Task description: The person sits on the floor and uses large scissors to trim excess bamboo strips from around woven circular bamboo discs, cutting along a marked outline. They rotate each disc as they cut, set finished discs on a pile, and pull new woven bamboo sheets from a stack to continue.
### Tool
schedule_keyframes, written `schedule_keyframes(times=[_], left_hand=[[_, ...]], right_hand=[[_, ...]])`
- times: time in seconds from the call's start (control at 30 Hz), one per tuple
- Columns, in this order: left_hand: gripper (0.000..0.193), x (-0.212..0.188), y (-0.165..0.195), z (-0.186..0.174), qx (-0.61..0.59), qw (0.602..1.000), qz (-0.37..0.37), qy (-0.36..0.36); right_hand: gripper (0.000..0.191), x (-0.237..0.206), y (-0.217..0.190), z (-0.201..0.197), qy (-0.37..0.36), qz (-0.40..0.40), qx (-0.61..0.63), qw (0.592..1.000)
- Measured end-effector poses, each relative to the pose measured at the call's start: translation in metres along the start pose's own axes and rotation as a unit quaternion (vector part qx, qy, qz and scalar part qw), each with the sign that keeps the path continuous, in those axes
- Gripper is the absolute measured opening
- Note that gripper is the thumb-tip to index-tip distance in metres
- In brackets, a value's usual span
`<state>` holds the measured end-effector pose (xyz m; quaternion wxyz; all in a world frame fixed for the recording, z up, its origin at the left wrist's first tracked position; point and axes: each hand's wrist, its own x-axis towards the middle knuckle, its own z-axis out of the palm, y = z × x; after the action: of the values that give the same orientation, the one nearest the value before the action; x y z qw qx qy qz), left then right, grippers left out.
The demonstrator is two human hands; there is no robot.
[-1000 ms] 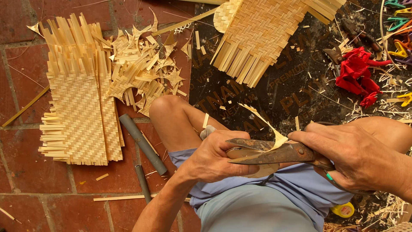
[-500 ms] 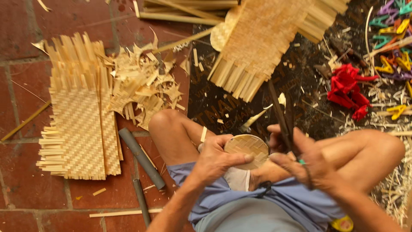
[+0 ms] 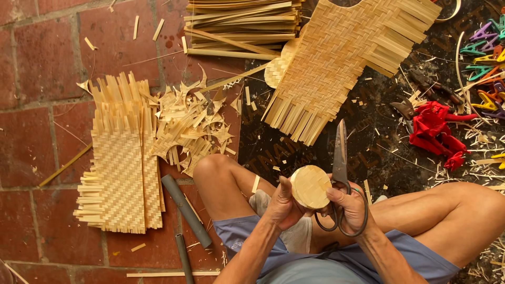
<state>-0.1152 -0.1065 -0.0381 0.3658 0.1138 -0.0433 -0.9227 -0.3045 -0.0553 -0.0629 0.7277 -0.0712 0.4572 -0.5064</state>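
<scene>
Woven disc [image 3: 310, 186], round, pale and finely plaited, sat pinched between both hands above the lap. Left hand [image 3: 281, 206] fingers clamped its edge; right hand [image 3: 351, 206] pressed the other rim while gripping dark metal scissors [image 3: 339, 173], blades upright. Beyond the disc lay a fringed bamboo mat [image 3: 342, 58]; left of it, curly offcuts [image 3: 192, 126] on brick.

Bright, even daylight; sharp focus.

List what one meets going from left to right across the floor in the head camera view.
Flat woven mat → pile of bamboo scraps → grey tube → round woven disc held by both hands → scissors → red clips → coloured clips.
</scene>
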Motion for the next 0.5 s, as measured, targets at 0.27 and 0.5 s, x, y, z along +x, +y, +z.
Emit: schedule_keyframes(times=[0.27,0.5], left_hand=[[0.039,0.025,0.001,-0.065,0.342,0.878,0.081,0.325],[0.038,0.141,0.17,-0.069,0.472,0.799,0.104,0.358]], right_hand=[[0.038,0.02,-0.016,-0.015,0.134,-0.166,-0.279,0.936],[0.044,0.012,-0.062,-0.076,0.179,0.034,-0.362,0.914]])
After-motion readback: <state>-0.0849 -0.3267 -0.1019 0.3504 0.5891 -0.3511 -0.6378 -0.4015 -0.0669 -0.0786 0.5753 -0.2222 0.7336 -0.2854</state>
